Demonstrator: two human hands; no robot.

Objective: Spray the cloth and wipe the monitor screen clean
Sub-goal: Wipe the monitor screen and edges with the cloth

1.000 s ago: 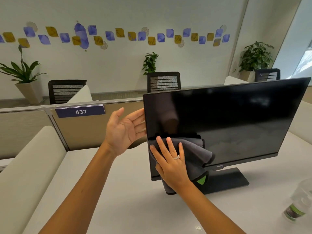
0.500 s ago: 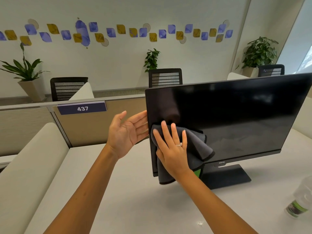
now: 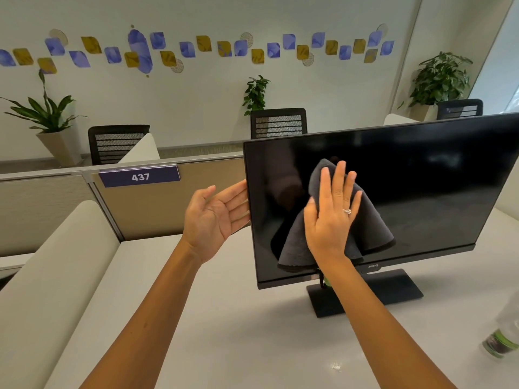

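A black monitor (image 3: 421,175) stands on a white desk, its dark screen facing me. My right hand (image 3: 331,217) lies flat with spread fingers on a dark grey cloth (image 3: 295,242) and presses it against the left half of the screen. The cloth hangs down below the palm in folds. My left hand (image 3: 216,217) is open, palm up and to the right, its fingertips touching the monitor's left edge. A clear spray bottle (image 3: 502,335) with a green label stands on the desk at the right edge of view, partly cut off.
The monitor's flat black base (image 3: 393,287) rests on the white desk (image 3: 224,332). A beige partition with a "437" sign (image 3: 139,176) runs behind the desk. A cream padded divider (image 3: 50,265) borders the left side. Chairs and potted plants stand beyond.
My right hand has slid the cloth up and to the right across the screen, from the lower left corner toward the middle. My left hand stays at the monitor's left edge.
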